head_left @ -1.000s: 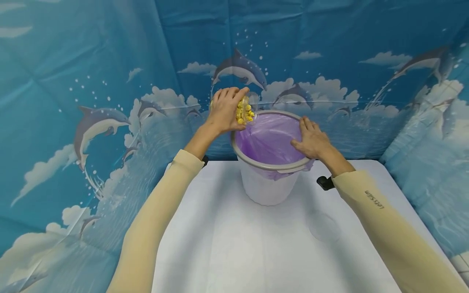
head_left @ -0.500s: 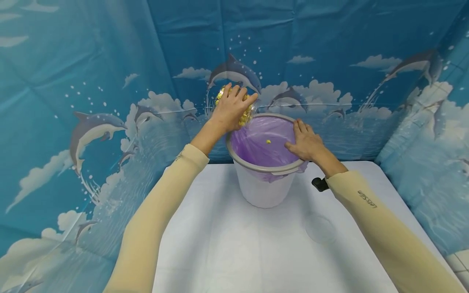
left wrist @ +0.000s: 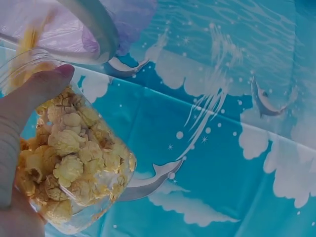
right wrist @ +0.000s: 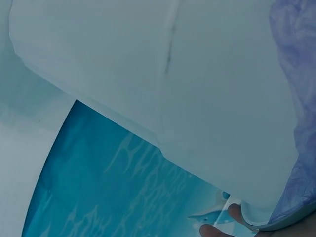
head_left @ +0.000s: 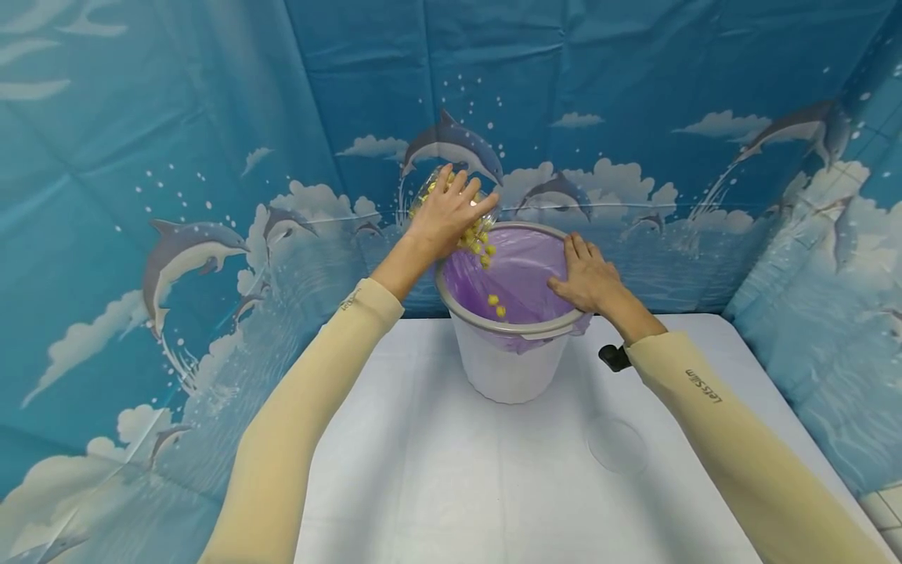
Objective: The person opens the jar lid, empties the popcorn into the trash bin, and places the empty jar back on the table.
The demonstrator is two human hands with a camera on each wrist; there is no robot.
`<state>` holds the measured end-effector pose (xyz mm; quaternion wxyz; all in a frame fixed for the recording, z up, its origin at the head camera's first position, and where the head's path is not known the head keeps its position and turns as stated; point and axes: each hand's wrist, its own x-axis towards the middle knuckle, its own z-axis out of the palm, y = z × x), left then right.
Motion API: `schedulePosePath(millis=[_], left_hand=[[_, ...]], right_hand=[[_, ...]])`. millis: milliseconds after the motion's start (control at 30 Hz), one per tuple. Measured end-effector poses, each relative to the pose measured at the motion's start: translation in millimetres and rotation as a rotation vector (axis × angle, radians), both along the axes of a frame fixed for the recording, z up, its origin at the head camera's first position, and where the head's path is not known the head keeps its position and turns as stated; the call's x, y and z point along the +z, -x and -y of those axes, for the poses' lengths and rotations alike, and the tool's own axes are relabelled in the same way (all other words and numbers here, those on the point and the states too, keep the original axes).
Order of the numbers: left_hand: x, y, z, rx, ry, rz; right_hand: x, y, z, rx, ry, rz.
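My left hand (head_left: 444, 219) grips a clear jar (left wrist: 94, 207) of yellow popcorn (left wrist: 69, 170), tipped with its mouth over the left side of a white trash can (head_left: 513, 372). Loose popcorn pieces (head_left: 496, 305) are falling from the mouth into the can. In the left wrist view, much popcorn still lies inside the jar, and my thumb presses near its neck. A purple bag (head_left: 528, 270) lines the can under its grey rim (head_left: 461, 301). My right hand (head_left: 590, 274) holds that rim on the right side, thumb inside and fingers over the outside.
The can stands near the back of a white-covered table (head_left: 451, 470). A clear round lid (head_left: 617, 444) lies on the table at the right. Beside the right sleeve is a black clamp (head_left: 613, 358). A blue dolphin-print curtain (head_left: 352, 94) hangs behind and at both sides.
My left hand has tipped the jar further down, and popcorn now tumbles out, from none a second ago to several pieces. My right hand stays on the rim.
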<state>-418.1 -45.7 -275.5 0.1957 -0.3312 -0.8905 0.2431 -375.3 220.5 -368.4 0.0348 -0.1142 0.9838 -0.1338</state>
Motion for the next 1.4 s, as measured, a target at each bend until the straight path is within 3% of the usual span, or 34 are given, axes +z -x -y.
schedulePosePath(millis=[267,667,1033,1233,1400], left_hand=[[6.0,-1.3,-4.4,-0.025,0.012,-0.041],[1.0,-1.0,-9.1,-0.134,0.062,-0.200],[4.5,-1.9,-9.1,-0.109,0.125,-0.226],[0.3,-1.3,-11.9,-0.116,0.177,-0.286],[-3.7,-2.7,-14.6,-0.107,0.212,-0.278]], right_hand=[[0.1,-0.6,-0.6,-0.002,-0.008,0.000],[0.6,-0.6,0.4,-0.009,-0.006,0.007],[1.8,-2.5,-0.6,-0.005,-0.015,0.003],[1.6,-2.9,0.1,-0.003,-0.009,0.003],[0.7,-2.8,1.1,-0.007,-0.009,0.004]])
